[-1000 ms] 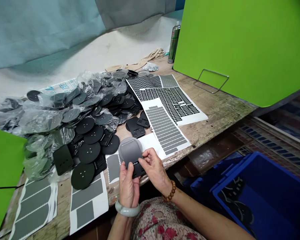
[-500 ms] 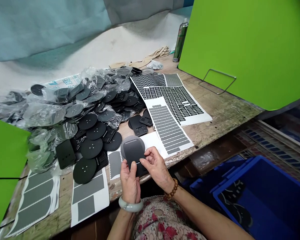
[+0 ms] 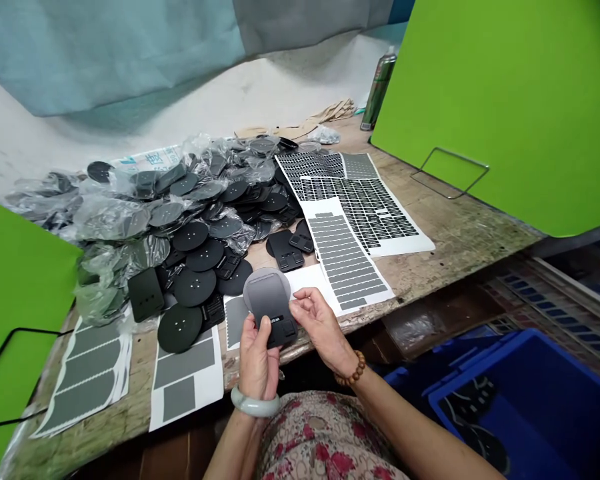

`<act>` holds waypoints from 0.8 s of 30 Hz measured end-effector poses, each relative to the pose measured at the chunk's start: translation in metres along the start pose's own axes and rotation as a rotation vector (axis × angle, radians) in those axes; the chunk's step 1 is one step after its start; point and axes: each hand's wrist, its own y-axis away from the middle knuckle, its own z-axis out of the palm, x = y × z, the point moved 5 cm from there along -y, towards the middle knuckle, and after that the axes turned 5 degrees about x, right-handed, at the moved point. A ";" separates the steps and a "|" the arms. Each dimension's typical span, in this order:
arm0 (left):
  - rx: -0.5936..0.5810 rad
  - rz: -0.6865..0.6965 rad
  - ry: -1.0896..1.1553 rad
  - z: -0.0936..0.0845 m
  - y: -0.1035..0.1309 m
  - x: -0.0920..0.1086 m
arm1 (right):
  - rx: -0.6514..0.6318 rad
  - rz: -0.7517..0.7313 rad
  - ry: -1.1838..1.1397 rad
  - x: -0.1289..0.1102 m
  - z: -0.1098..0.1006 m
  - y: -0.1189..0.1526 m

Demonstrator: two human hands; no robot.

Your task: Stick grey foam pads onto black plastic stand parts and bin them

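Observation:
My left hand (image 3: 258,353) grips a black phone stand (image 3: 271,301) by its lower left edge, thumb on the front. The stand has a round disc behind a flat plate, and a small white-lettered black label (image 3: 277,319) lies across its lower part. My right hand (image 3: 320,328) is beside the plate's right edge with thumb and fingertips pinched together. Whatever they hold, if anything, is too small to make out. Just beyond the hands lie a sheet of grey stickers (image 3: 347,260) and a sheet of black labels (image 3: 375,217).
A heap of black discs and plates (image 3: 195,287), many in clear plastic bags, covers the table's left side. More grey sticker sheets (image 3: 87,373) lie at the front left. Green panels (image 3: 520,100) flank the table; a spray can (image 3: 379,90) stands behind. Below right sits a blue crate (image 3: 545,413).
My right hand has come off the stand's lower front to its right edge, so the white-lettered label shows more fully. The stand's lower end is now in sight. The view has shifted slightly.

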 end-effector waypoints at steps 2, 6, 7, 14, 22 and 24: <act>-0.027 -0.005 0.046 0.000 -0.001 0.005 | -0.025 0.050 -0.068 -0.002 -0.003 0.001; -0.030 -0.013 0.087 -0.003 -0.004 0.010 | -0.048 0.141 -0.101 -0.001 -0.007 0.006; -0.029 -0.019 0.094 -0.003 -0.003 0.010 | -0.058 0.143 -0.087 -0.001 -0.007 0.007; -0.061 -0.043 0.099 0.000 0.005 0.010 | -0.207 0.055 0.049 -0.001 0.012 0.014; -0.110 0.021 -0.013 0.004 0.005 0.013 | -0.127 -0.094 0.106 -0.009 0.015 0.020; -0.144 0.029 -0.036 0.008 0.005 0.014 | -0.097 -0.158 0.155 -0.011 0.012 0.021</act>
